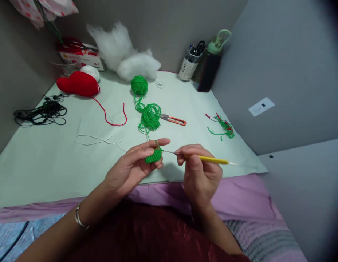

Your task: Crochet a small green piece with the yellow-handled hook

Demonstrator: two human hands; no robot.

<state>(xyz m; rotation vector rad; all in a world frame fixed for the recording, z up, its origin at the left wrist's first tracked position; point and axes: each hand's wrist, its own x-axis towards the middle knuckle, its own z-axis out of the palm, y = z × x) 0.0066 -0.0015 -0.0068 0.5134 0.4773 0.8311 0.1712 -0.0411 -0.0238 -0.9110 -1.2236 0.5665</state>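
Observation:
My left hand (130, 165) pinches a small green crochet piece (153, 156) just above the near edge of the pale table sheet (48, 163). A green strand runs from it over my forefinger up to a loose tangle of green yarn (150, 116) and a small green yarn ball (139, 84). My right hand (200, 171) grips a yellow-handled crochet hook (209, 159), whose metal tip points left into the green piece.
Orange-handled snips (174, 119) lie right of the tangle. A red crochet piece (77, 83) with a red strand, white stuffing (122, 51), a box (81, 58), black cord (42, 111), a white strand (95, 139), yarn scraps (223, 127), a pen jar (189, 63) and a dark bottle (209, 65) surround them.

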